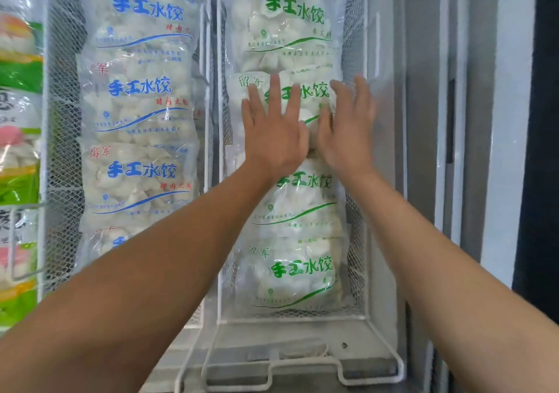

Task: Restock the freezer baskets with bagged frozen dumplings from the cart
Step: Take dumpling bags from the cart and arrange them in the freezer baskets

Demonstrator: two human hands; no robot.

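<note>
A white wire freezer basket (358, 180) on the right holds several clear bags of dumplings with green lettering, laid in a row. My left hand (273, 129) lies flat with its fingers spread on the second bag from the far end (313, 91). My right hand (348, 123) presses beside it on the same bag's right part, fingers straight. Another green-lettered bag (290, 26) lies beyond the hands, and two more (302, 205) lie nearer to me. The cart is out of view.
A second wire basket (60, 150) to the left holds several blue-lettered dumpling bags (139, 90). Further left lie green and yellow packets (18, 74). The freezer's grey wall and sliding rail (423, 120) run along the right. White wire handles (302, 362) cross the near edge.
</note>
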